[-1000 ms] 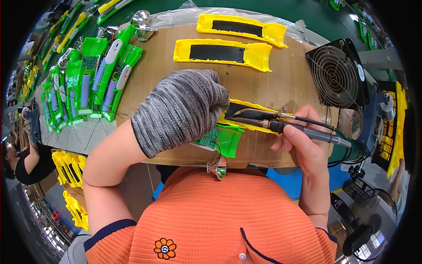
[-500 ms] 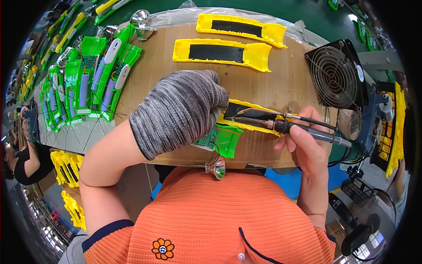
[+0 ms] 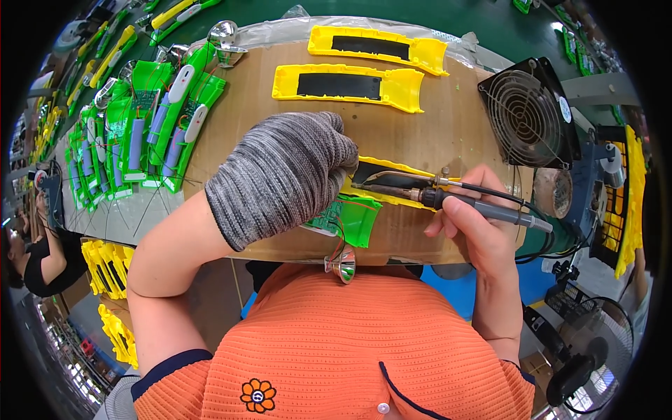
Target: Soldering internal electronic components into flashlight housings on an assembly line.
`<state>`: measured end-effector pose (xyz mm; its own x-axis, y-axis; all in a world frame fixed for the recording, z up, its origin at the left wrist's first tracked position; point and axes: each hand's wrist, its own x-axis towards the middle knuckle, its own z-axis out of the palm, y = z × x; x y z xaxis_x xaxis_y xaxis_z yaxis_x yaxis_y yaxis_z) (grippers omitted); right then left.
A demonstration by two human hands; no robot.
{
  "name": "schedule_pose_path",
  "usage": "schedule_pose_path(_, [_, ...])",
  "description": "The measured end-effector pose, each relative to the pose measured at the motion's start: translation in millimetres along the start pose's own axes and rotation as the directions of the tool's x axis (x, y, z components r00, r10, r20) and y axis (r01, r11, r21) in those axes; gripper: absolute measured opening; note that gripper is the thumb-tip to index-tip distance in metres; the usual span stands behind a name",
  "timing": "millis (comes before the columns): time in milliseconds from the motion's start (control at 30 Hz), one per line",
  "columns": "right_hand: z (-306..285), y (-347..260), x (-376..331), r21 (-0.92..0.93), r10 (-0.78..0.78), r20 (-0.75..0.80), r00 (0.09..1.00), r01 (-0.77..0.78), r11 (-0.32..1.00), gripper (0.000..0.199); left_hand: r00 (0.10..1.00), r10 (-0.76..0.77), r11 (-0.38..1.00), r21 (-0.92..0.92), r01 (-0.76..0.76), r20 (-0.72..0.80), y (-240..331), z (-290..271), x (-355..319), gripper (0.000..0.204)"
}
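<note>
My left hand (image 3: 283,175), in a grey striped knit glove, is closed over the middle of the work board. Its fingertips, and whatever they pinch, are hidden behind the glove. In my bare right hand (image 3: 486,234) is a soldering iron (image 3: 500,211) with a thin curved metal feed tube. The iron's tip points left, close to the gloved fingers. Under it lies a yellow casing (image 3: 402,164) with a black panel. Nearer to me, partly beneath my left hand, is a green casing (image 3: 360,224) with a circuit board. A silver reflector cup (image 3: 343,264) hangs from its wires at the board's edge.
Two yellow casings (image 3: 399,98) with black panels lie at the back. Green lamp assemblies (image 3: 140,133) with batteries and loose wires crowd the left. A black fan (image 3: 526,112) stands at right, beside a round roll (image 3: 553,192) and cables.
My right hand and the soldering iron have shifted slightly left. My left hand stays closed in nearly the same place, and the whole view has moved a little.
</note>
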<state>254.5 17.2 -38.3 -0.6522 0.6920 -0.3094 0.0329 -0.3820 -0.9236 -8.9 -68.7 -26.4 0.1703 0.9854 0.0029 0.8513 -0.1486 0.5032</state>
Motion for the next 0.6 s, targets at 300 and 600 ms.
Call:
schedule_pose_path(300, [-4, 3, -1, 0.084, -0.056, -0.014, 0.998, 0.057, 0.995, 0.013, 0.998, -0.042, 0.999, -0.019, 0.043, 0.036, 1, -1, 0, 0.013])
schedule_pose_path(600, [-22, 8, -12, 0.134, -0.165, -0.105, 0.981, 0.179, 0.975, 0.011, 0.999, -0.029, 0.999, 0.037, 0.028, 0.029, 3, -2, 2, 0.012])
